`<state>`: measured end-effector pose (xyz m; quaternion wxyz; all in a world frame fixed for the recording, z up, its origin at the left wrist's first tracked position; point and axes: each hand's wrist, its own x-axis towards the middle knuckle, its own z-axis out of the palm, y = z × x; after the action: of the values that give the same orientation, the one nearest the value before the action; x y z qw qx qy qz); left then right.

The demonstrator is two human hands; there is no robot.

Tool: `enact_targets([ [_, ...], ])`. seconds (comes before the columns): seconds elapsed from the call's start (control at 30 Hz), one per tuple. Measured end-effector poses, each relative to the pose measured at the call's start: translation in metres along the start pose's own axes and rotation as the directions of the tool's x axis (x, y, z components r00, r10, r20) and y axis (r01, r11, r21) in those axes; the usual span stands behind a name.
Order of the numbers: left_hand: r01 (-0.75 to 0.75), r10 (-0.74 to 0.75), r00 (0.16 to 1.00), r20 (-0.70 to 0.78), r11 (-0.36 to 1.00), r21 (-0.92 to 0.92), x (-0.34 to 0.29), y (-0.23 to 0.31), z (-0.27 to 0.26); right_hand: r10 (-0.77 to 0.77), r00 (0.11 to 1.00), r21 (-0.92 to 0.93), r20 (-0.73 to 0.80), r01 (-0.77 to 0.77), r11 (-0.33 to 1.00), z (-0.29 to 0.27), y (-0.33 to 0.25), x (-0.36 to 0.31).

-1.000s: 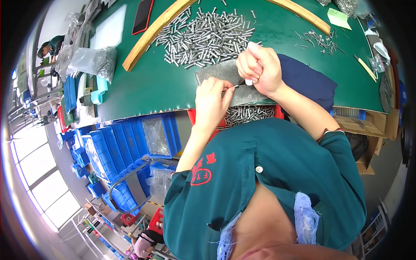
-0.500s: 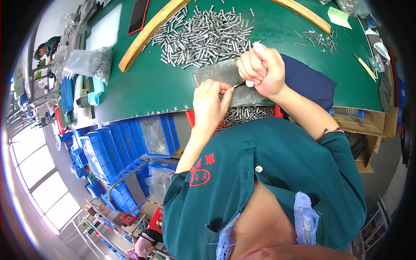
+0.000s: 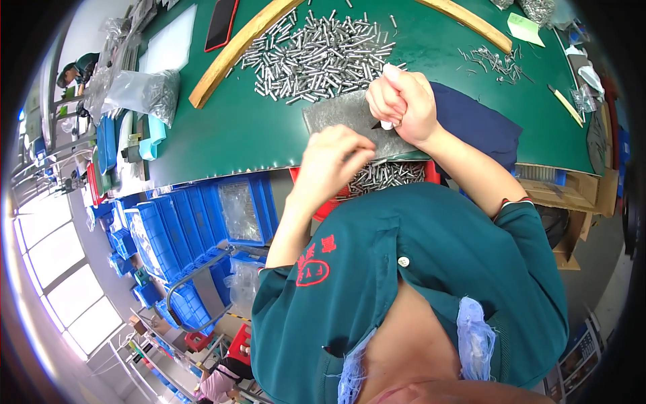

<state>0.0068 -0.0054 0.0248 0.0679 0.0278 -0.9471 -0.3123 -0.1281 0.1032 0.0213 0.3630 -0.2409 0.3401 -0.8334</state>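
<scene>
Right hand closed round tool, 2 o'clock on pad. Left hand half-curled, blurred, contents unclear, 8 o'clock. Pins heaped beyond pad, 11 o'clock.

Red lettering w/ oval emblem on grn shirt chest.

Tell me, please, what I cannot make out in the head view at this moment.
- Head view: whether the left hand holds anything; blur and its own curled fingers hide this.
- Head view: most of the white item; the closed right hand covers it.
- Head view: the near side of the red bin; the green shirt blocks it.
- Head view: the phone's far end; the top edge cuts it off.
</scene>
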Motion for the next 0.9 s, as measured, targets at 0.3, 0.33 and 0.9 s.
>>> enact_targets([
  [0.3,0.316,-0.182,0.920,-0.346,0.868,0.384,0.024,-0.039,-0.021,0.010,1.000,0.125,0.010,-0.011,0.992,-0.001,-0.002,0.001],
  [0.33,0.327,-0.184,0.918,-0.352,0.852,0.408,0.024,-0.038,-0.021,0.057,0.998,0.126,-0.033,-0.053,0.991,0.002,-0.004,0.000],
  [0.9,0.353,-0.227,0.904,-0.363,0.875,0.332,0.022,-0.040,-0.012,0.077,0.997,0.118,-0.030,-0.073,0.990,0.002,-0.004,-0.001],
])
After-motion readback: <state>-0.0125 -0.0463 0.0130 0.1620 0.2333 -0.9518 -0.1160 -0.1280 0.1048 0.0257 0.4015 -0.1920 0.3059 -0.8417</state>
